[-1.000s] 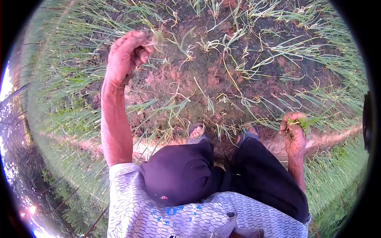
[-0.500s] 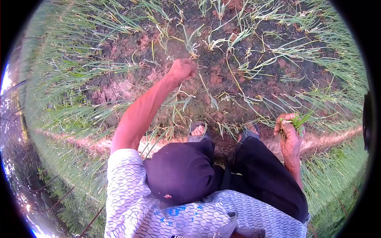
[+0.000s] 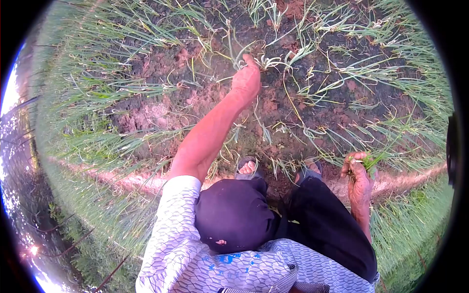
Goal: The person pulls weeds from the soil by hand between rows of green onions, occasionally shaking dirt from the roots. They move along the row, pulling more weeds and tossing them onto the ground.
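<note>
My left hand point(image 3: 247, 78) reaches down to the soil at the base of a green onion-like plant point(image 3: 236, 54). Its fingers are bent and partly hidden behind the back of the hand, so what they touch or hold is too small to make out. Over by my right knee, my right hand point(image 3: 360, 177) is closed round a small bunch of green grass point(image 3: 372, 164), whose blades stick out past the fingers to the right.
Thin green plants point(image 3: 359, 73) grow in the dark, reddish soil point(image 3: 159, 110) all around. My sandalled feet point(image 3: 248, 167) stand at the near edge of the bed. A pale earth ridge point(image 3: 398, 181) and denser greenery point(image 3: 415, 224) lie nearer my body.
My left hand has moved right and slightly forward, to the base of the upright plant. My right hand keeps the grass and sits slightly lower in view.
</note>
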A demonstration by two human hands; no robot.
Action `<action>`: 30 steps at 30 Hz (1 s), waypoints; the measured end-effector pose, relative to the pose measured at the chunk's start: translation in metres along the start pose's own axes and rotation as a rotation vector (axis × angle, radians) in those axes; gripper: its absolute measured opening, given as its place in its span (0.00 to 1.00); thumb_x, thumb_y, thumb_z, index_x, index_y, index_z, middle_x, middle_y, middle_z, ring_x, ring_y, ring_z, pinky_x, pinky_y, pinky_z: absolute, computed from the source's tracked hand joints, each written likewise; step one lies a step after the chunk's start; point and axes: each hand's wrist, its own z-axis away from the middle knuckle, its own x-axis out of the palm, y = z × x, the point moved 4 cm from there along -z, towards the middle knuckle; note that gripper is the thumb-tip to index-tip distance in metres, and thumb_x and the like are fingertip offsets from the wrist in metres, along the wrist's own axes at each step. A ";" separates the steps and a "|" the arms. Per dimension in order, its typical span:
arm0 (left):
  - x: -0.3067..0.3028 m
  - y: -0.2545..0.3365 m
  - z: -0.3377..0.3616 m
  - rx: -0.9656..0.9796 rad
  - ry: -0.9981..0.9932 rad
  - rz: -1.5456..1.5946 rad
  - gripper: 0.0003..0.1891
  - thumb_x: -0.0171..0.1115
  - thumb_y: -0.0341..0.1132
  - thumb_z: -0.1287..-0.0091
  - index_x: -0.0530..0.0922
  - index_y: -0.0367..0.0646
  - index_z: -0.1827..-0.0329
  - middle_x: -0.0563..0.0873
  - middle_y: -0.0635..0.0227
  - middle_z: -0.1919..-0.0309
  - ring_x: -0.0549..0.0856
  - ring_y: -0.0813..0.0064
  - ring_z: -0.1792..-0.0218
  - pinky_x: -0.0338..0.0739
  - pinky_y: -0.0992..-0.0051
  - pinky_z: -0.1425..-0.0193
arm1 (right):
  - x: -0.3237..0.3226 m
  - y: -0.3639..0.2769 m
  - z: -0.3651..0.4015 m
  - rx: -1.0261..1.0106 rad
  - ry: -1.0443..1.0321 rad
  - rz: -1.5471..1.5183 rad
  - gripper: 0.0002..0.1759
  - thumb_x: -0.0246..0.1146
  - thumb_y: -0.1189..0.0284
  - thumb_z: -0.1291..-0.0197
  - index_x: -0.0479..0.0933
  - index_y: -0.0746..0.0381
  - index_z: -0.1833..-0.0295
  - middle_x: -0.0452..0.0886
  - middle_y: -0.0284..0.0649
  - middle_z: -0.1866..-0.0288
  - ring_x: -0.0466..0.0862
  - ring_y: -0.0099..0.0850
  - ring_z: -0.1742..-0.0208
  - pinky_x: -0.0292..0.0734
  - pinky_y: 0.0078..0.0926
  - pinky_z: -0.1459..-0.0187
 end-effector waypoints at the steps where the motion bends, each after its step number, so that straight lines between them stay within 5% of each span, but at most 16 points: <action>1: 0.006 -0.003 -0.005 -0.046 -0.066 -0.054 0.47 0.60 0.26 0.40 0.38 0.16 0.27 0.86 0.42 0.61 0.89 0.50 0.59 0.84 0.61 0.54 | -0.001 0.000 0.000 -0.001 -0.001 0.008 0.05 0.61 0.78 0.36 0.75 0.62 0.55 0.80 0.44 0.61 0.80 0.29 0.70 0.76 0.25 0.73; 6: 0.017 -0.005 -0.003 -0.065 -0.128 -0.084 0.46 0.62 0.26 0.38 0.41 0.14 0.27 0.87 0.45 0.55 0.89 0.55 0.55 0.84 0.65 0.51 | -0.008 0.005 0.002 0.018 0.041 0.003 0.05 0.62 0.78 0.37 0.75 0.64 0.56 0.80 0.45 0.62 0.79 0.29 0.72 0.75 0.26 0.75; 8: 0.021 -0.002 -0.010 -0.067 -0.087 -0.150 0.46 0.64 0.28 0.41 0.42 0.09 0.31 0.87 0.44 0.61 0.89 0.53 0.56 0.84 0.64 0.53 | -0.012 0.012 0.003 0.062 0.095 0.009 0.06 0.62 0.79 0.39 0.74 0.64 0.56 0.80 0.45 0.62 0.80 0.29 0.72 0.75 0.26 0.75; 10: 0.017 0.002 -0.011 -0.110 -0.048 -0.192 0.36 0.67 0.29 0.43 0.62 0.16 0.34 0.88 0.49 0.60 0.89 0.57 0.55 0.85 0.66 0.54 | -0.015 0.014 0.003 0.074 0.076 0.038 0.07 0.63 0.78 0.39 0.74 0.64 0.56 0.80 0.45 0.62 0.80 0.29 0.72 0.75 0.26 0.75; 12: 0.015 0.002 -0.012 0.039 -0.129 -0.205 0.19 0.68 0.29 0.43 0.82 0.31 0.48 0.89 0.55 0.58 0.90 0.59 0.55 0.85 0.66 0.53 | -0.012 0.013 0.003 0.079 0.075 0.056 0.07 0.62 0.77 0.39 0.74 0.64 0.56 0.80 0.44 0.62 0.80 0.29 0.72 0.75 0.26 0.75; 14: 0.008 0.001 -0.007 -0.014 -0.104 -0.125 0.07 0.66 0.29 0.42 0.88 0.41 0.63 0.89 0.58 0.59 0.90 0.59 0.55 0.85 0.65 0.53 | -0.006 0.009 0.002 0.050 0.061 0.057 0.06 0.61 0.76 0.38 0.75 0.63 0.56 0.80 0.43 0.64 0.79 0.28 0.72 0.75 0.25 0.75; 23: -0.003 0.005 -0.008 0.194 0.018 0.285 0.16 0.57 0.41 0.32 0.83 0.34 0.64 0.86 0.45 0.68 0.89 0.51 0.65 0.83 0.56 0.58 | 0.007 0.010 -0.003 0.043 0.007 0.038 0.06 0.60 0.77 0.36 0.73 0.63 0.54 0.79 0.42 0.63 0.79 0.27 0.71 0.75 0.23 0.76; 24: -0.012 0.005 -0.009 0.275 0.175 0.435 0.18 0.56 0.44 0.28 0.81 0.34 0.63 0.86 0.52 0.73 0.87 0.59 0.74 0.82 0.61 0.67 | 0.007 0.010 -0.004 0.046 0.001 0.040 0.06 0.60 0.77 0.36 0.73 0.63 0.54 0.79 0.42 0.63 0.79 0.27 0.71 0.75 0.22 0.76; 26: -0.060 0.013 0.010 0.104 -0.193 1.214 0.18 0.55 0.46 0.26 0.78 0.38 0.64 0.84 0.62 0.77 0.82 0.73 0.80 0.77 0.71 0.74 | 0.008 0.012 -0.006 0.046 -0.005 0.038 0.06 0.61 0.77 0.35 0.73 0.63 0.54 0.79 0.42 0.63 0.79 0.27 0.71 0.75 0.22 0.76; 30: -0.133 0.018 0.045 0.331 -0.211 1.555 0.14 0.55 0.45 0.24 0.76 0.45 0.65 0.85 0.68 0.77 0.79 0.84 0.83 0.69 0.83 0.81 | 0.013 0.011 -0.009 0.062 -0.024 0.020 0.05 0.61 0.76 0.35 0.74 0.62 0.55 0.79 0.42 0.63 0.79 0.27 0.71 0.75 0.22 0.75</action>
